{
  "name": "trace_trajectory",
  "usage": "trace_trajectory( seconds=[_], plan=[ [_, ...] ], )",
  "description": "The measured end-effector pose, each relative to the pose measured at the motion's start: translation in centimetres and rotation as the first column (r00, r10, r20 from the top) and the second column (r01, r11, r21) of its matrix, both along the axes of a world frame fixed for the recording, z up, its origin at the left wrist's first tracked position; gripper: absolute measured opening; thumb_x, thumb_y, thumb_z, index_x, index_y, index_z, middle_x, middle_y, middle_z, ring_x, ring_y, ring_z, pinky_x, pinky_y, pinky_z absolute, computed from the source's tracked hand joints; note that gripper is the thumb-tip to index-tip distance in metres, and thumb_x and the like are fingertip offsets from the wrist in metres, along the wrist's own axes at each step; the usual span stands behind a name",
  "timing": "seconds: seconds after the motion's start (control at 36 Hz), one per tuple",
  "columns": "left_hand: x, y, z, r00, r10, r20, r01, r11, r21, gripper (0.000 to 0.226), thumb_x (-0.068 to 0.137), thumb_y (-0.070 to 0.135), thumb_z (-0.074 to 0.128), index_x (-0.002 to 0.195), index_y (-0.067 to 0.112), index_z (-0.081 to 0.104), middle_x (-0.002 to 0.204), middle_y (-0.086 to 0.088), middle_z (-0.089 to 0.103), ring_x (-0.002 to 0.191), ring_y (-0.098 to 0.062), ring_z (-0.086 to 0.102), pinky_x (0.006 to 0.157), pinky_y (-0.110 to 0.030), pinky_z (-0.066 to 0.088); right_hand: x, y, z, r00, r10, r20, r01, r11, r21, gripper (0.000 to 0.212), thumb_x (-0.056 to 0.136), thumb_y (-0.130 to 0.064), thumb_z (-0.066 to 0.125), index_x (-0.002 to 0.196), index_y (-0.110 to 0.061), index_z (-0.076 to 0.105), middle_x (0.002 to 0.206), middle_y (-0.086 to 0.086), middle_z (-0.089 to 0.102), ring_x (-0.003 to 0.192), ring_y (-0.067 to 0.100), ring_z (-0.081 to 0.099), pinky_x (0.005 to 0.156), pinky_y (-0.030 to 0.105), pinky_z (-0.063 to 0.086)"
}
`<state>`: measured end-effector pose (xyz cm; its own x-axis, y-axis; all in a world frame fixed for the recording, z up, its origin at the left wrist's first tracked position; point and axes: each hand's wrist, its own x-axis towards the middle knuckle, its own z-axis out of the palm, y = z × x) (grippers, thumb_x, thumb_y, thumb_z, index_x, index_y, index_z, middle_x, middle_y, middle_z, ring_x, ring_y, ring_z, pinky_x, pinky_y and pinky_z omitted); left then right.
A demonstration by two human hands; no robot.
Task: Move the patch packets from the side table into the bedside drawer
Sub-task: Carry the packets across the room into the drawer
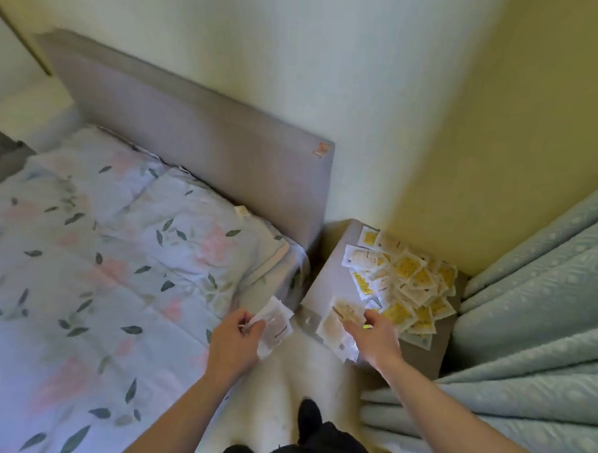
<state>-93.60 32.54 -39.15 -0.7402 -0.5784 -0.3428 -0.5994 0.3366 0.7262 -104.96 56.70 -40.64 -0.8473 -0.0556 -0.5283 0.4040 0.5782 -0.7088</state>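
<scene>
With each hand pinching packets — left hand (pixel 235 340), right hand (pixel 376 336) — the loose pile (pixel 408 282) could slide off the table (pixel 325 289).

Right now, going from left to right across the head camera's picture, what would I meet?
Floral bedding → left hand holding a few packets → right hand gripping more packets → pile of patch packets on the side table → pale blue curtain.
</scene>
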Motion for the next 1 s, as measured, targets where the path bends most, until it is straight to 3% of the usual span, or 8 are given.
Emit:
trace_trajectory(
  seconds=[0.19,0.36,0.47,0.58,0.64,0.72,0.86,1.0],
  plan=[
    [14.1,-5.0,2.3,0.962,0.266,-0.054,-0.27,0.959,-0.085,0.028,0.091,0.023,0.068,0.068,0.019,0.052,0.057,0.005,0.051,0.054,-0.009,0.047,0.054,-0.028,0.037,5.4,-11.7,4.2,0.903,0.408,-0.136,-0.421,0.903,-0.089,0.007,0.081,-0.032,0.078,0.08,-0.028,0.073,0.071,-0.009,0.073,0.07,0.01,0.069,0.059,0.022,0.052],
    [30.8,-9.2,5.0,0.816,0.57,-0.1,-0.577,0.814,-0.064,0.031,0.091,0.023,0.071,0.066,0.023,0.052,0.054,0.007,0.048,0.05,-0.007,0.041,0.051,-0.022,0.032,16.7,-23.3,7.2,0.722,0.672,-0.164,-0.69,0.717,-0.103,0.013,0.085,-0.028,0.076,0.082,-0.016,0.073,0.074,0.005,0.073,0.07,0.019,0.067,0.067,0.034,0.053],
    [42.4,-11.7,6.8,0.726,0.682,-0.086,-0.688,0.721,-0.085,0.026,0.092,0.026,0.068,0.069,0.025,0.056,0.057,0.005,0.051,0.055,-0.013,0.044,0.054,-0.029,0.034,26.7,-30.1,8.9,0.62,0.77,-0.151,-0.785,0.605,-0.135,0.004,0.081,-0.016,0.078,0.079,-0.016,0.075,0.07,0.007,0.072,0.064,0.018,0.061,0.063,0.031,0.047],
    [53.5,-13.6,8.0,0.652,0.748,-0.123,-0.758,0.638,-0.135,0.023,0.091,0.027,0.067,0.072,0.021,0.055,0.055,0.003,0.05,0.05,-0.011,0.042,0.05,-0.028,0.036,37.0,-35.5,11.0,0.478,0.853,-0.211,-0.877,0.45,-0.171,0.004,0.081,-0.017,0.076,0.079,-0.02,0.074,0.063,-0.007,0.069,0.054,0.008,0.057,0.053,0.018,0.044],
    [58.4,-14.3,8.7,0.608,0.779,-0.154,-0.793,0.59,-0.148,0.025,0.093,0.026,0.066,0.072,0.019,0.054,0.053,0.005,0.046,0.048,-0.009,0.037,0.05,-0.028,0.03,42.0,-37.8,12.2,0.412,0.88,-0.237,-0.909,0.38,-0.173,0.005,0.08,-0.02,0.076,0.082,-0.024,0.075,0.069,-0.005,0.073,0.06,0.012,0.065,0.057,0.028,0.053],
    [64.9,-15.4,10.1,0.54,0.818,-0.197,-0.84,0.513,-0.175,0.027,0.093,0.024,0.066,0.07,0.019,0.053,0.055,0.004,0.046,0.049,-0.009,0.036,0.051,-0.028,0.03,48.6,-40.5,14.1,0.337,0.91,-0.242,-0.934,0.291,-0.208,0.01,0.083,-0.014,0.074,0.089,-0.022,0.075,0.075,0.001,0.074,0.055,0.005,0.064,0.047,0.017,0.048],
    [75.0,-17.2,12.0,0.43,0.87,-0.242,-0.9,0.392,-0.19,0.024,0.093,0.026,0.067,0.072,0.021,0.056,0.062,-0.003,0.054,0.052,-0.01,0.041,0.052,-0.028,0.032,58.1,-45.9,15.1,0.165,0.948,-0.271,-0.974,0.113,-0.197,0.016,0.082,-0.02,0.074,0.095,-0.029,0.076,0.088,-0.011,0.077,0.077,0.006,0.072,0.074,0.028,0.058],
    [84.3,-19.5,13.5,0.354,0.902,-0.246,-0.927,0.304,-0.22,0.025,0.095,0.027,0.066,0.072,0.021,0.057,0.058,0.004,0.05,0.05,-0.011,0.04,0.048,-0.025,0.027,67.6,-51.5,15.4,0.045,0.952,-0.303,-0.981,-0.015,-0.193,0.018,0.083,-0.022,0.075,0.095,-0.035,0.074,0.086,-0.015,0.076,0.076,0.006,0.072,0.073,0.028,0.057]
  ],
)
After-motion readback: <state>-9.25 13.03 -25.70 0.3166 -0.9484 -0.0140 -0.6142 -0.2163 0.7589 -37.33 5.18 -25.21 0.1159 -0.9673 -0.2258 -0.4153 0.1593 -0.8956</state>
